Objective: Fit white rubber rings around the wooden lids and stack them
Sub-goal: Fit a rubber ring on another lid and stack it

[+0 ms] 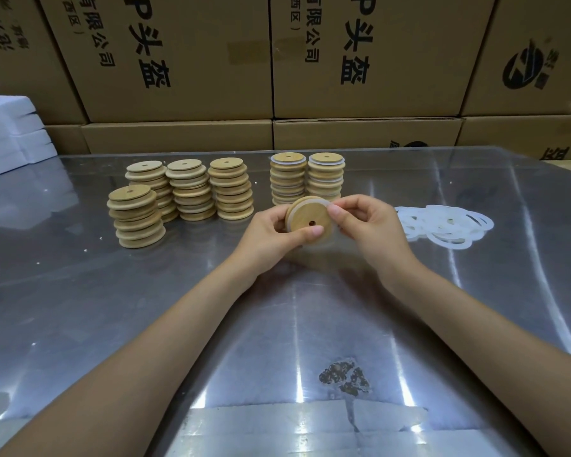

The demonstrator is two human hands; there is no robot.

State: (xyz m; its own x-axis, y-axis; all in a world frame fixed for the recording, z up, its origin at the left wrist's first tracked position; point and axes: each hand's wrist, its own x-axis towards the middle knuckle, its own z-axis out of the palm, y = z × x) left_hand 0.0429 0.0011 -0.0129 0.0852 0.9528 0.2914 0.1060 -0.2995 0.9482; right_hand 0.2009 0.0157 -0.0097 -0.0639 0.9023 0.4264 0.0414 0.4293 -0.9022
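Above the table's middle I hold a round wooden lid (305,215) with a small centre hole, tilted toward me. My left hand (274,234) grips its lower left edge, thumb on its face. My right hand (368,225) pinches a white rubber ring (327,203) against the lid's upper right rim. Several stacks of bare wooden lids (178,192) stand to the left. Two stacks of ringed lids (307,178) stand just behind my hands. A loose pile of white rings (442,225) lies to the right.
The shiny plastic-covered table (145,308) has a dark worn patch (343,377) near its front. Cardboard boxes (277,61) with printed characters wall off the back. White foam blocks (10,133) sit at the far left.
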